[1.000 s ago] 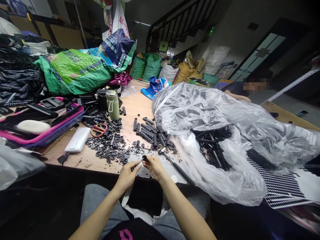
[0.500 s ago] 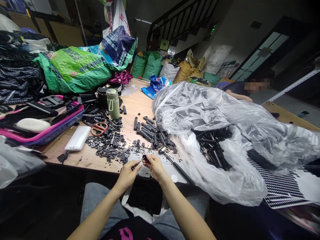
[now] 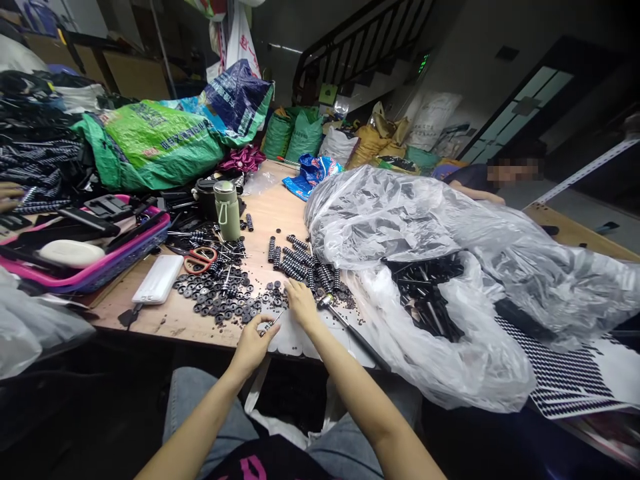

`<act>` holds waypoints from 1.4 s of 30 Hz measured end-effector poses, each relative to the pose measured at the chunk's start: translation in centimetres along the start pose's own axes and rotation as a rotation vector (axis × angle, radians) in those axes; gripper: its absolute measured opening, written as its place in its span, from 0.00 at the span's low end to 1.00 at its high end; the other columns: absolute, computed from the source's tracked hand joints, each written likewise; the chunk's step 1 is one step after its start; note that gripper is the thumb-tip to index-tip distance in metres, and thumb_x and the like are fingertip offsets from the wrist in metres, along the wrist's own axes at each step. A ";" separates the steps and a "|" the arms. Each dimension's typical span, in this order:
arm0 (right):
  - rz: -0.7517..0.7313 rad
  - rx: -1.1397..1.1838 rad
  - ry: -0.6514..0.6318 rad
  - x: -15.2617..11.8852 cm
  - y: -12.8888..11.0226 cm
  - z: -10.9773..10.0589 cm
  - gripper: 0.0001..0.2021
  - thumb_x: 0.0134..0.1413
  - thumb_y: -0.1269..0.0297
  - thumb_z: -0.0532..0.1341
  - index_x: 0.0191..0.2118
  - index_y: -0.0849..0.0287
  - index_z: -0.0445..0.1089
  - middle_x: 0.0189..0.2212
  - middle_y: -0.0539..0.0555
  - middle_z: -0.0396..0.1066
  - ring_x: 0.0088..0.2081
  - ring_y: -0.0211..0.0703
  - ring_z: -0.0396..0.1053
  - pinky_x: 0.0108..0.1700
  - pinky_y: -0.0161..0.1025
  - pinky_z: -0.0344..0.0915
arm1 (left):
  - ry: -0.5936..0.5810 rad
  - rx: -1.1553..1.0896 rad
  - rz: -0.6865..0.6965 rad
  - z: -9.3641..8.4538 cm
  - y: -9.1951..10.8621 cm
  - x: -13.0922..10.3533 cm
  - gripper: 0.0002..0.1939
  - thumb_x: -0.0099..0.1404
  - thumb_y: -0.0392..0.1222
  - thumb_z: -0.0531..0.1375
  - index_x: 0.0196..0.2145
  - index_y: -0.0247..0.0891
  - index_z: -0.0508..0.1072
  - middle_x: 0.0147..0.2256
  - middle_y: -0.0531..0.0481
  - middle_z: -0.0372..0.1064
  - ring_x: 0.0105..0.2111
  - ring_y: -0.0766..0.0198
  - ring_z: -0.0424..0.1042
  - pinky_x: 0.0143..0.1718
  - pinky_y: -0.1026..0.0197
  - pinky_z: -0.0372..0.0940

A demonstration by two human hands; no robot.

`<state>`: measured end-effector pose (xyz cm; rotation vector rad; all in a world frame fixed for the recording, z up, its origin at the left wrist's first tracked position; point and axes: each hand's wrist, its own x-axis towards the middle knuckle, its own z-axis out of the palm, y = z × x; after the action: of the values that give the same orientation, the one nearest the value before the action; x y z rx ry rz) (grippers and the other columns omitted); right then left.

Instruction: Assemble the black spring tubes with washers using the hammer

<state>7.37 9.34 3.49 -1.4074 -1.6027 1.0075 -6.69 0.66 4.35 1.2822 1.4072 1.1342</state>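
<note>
Clamping thin shiny metal pin (image 3: 279, 316) in fingers of left hand (image 3: 250, 343), over near edge of wooden desk (image 3: 267, 213). Reaching farther in with bent fingers of right hand (image 3: 301, 304), near ribbed black rollers (image 3: 295, 262); cannot tell if apart or gripping. Beyond, smooth green bottle (image 3: 229, 217); toward far edge, crinkled blue bag (image 3: 311, 175).

The right hand (image 3: 301, 305) has been drawn away from the left hand (image 3: 254, 343) and moved forward over the tabletop (image 3: 165, 319), its fingertips now placed beside the small dark pieces (image 3: 274, 287) near the ridged black rollers (image 3: 295, 263). The dark round piece formerly held where both hands met is no longer seen there, and the tip of the thin rod (image 3: 279, 317) in the left hand has been exposed. At the far left edge, another person's hand (image 3: 9, 197) has been brought into view.
</note>
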 end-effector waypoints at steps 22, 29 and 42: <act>0.155 0.426 -0.290 -3.9 -1.3 0.4 0.15 0.45 0.53 0.59 0.33 0.60 0.72 0.29 0.53 0.71 0.32 0.40 0.68 0.36 0.39 0.64 | 0.052 -0.015 -0.029 -0.6 -0.9 0.0 0.25 0.55 0.49 0.55 0.48 0.34 0.64 0.31 0.49 0.70 0.31 0.64 0.69 0.36 0.61 0.64; -0.181 -0.399 -0.067 -1.7 0.5 1.6 0.12 0.48 0.68 0.58 0.42 0.54 0.67 0.41 0.56 0.68 0.46 0.47 0.60 0.49 0.48 0.53 | 0.055 -0.125 -0.071 -0.6 -1.7 0.2 0.21 0.55 0.52 0.54 0.41 0.35 0.65 0.27 0.52 0.66 0.18 0.72 0.63 0.18 0.68 0.59; -0.217 0.020 -0.087 -3.5 -1.8 1.6 0.12 0.43 0.72 0.56 0.36 0.55 0.70 0.33 0.52 0.68 0.34 0.39 0.66 0.38 0.37 0.65 | 0.021 0.023 0.021 -0.4 -0.9 0.4 0.18 0.55 0.48 0.55 0.40 0.35 0.71 0.42 0.44 0.69 0.44 0.57 0.67 0.47 0.54 0.60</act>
<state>5.55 5.59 4.34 -1.1606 -1.7616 0.9636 -7.22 1.01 3.55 1.3075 1.4290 1.1517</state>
